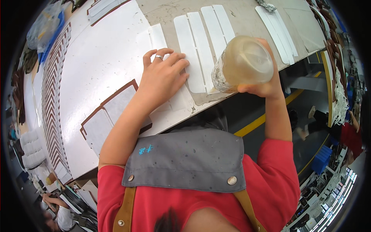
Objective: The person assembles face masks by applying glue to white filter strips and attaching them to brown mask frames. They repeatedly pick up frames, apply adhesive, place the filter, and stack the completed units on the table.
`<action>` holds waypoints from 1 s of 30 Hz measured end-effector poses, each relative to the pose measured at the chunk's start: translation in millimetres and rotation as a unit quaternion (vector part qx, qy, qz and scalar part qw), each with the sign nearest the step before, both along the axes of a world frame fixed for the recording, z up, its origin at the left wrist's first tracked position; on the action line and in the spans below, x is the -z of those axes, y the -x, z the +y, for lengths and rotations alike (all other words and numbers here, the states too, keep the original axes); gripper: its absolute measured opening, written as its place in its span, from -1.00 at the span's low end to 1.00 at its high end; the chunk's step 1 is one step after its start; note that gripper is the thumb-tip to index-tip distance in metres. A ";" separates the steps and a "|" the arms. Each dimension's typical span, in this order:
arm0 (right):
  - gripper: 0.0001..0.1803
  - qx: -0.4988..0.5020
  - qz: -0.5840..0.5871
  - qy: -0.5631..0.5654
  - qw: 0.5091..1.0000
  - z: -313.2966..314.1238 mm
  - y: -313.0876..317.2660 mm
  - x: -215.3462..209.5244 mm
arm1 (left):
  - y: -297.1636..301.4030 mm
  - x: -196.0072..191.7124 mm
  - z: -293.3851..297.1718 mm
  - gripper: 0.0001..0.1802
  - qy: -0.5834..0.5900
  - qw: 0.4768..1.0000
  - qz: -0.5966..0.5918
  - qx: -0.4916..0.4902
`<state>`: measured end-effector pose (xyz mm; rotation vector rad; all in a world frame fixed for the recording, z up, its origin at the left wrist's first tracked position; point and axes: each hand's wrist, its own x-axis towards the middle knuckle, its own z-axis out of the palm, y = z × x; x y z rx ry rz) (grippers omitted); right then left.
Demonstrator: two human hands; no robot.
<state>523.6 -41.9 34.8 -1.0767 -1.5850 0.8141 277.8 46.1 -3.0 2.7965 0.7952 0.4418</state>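
Note:
My right hand (270, 83) is wrapped round a translucent plastic bottle (247, 60) with yellowish contents. The bottle is tilted, its round base toward me and its side crusted with whitish residue; its mouth is hidden. It hangs over the lower ends of the white strips (192, 50) on the worktable. My left hand (164, 75) lies palm down with its fingers spread, a ring on one of them. Its fingertips touch the tabletop beside those strips, close to another white piece (157, 36). Nothing shows in its grasp.
More white strips (216, 23) lie farther back and at the right (276, 36). Brown-edged white panels (110, 110) lie by my left forearm. A long row of overlapping brown-edged pieces (54, 96) lines the left. The worktable's edge (201, 110) runs before me; people are at both sides.

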 end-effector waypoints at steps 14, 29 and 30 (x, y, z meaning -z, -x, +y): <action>-0.54 0.174 0.046 -0.105 0.978 99.7 -29.9 3.7 | -2.1 -1.3 0.2 -0.75 0.023 1.000 -0.008 -0.004; -0.57 0.189 0.104 -0.125 0.968 145.7 -32.7 42.3 | -0.9 0.9 0.0 -0.77 0.022 1.000 -0.016 -0.007; -0.58 0.181 0.106 -0.124 0.970 146.2 -35.4 42.6 | -1.1 0.8 0.1 -0.76 0.022 1.000 -0.015 -0.006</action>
